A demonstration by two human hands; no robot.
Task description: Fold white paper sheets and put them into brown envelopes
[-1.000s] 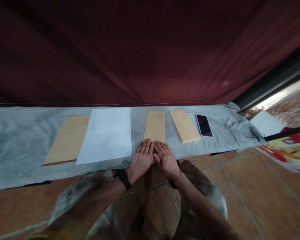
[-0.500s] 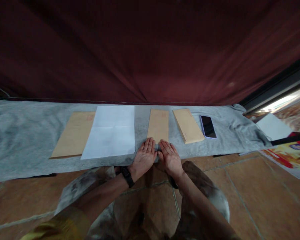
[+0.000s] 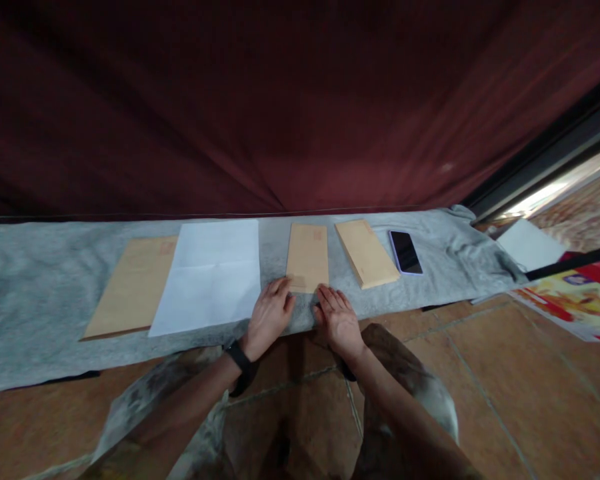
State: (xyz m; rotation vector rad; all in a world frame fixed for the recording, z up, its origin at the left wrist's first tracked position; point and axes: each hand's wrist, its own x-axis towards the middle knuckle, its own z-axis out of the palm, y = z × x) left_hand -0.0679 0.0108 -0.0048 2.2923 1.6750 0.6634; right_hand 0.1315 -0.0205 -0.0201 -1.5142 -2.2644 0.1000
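Note:
In the middle of the grey cloth lies a brown envelope [image 3: 307,253] with a faint red print at its top right. My left hand [image 3: 270,312], wearing a black band on the wrist, rests its stretched fingers at the lower left corner, slightly blurred. At the lower right corner the extended fingertips of my right hand [image 3: 339,321] touch the near edge. To the right is a stack of similar envelopes [image 3: 367,253], set at a slant. Sheets of white paper [image 3: 210,277] with a crease across lie to the left, beside larger brown envelopes [image 3: 130,287].
A phone [image 3: 406,253] with a purple rim lies right of the envelope stack. The grey cloth [image 3: 450,247] covers a long narrow surface before a dark red curtain [image 3: 280,107]. A colourful printed box [image 3: 580,297] stands on the tiled floor [image 3: 480,360] at right.
My left hand has shifted left, away from the right hand, to the envelope's corner. My right hand stays near the other corner. The whole view has moved slightly.

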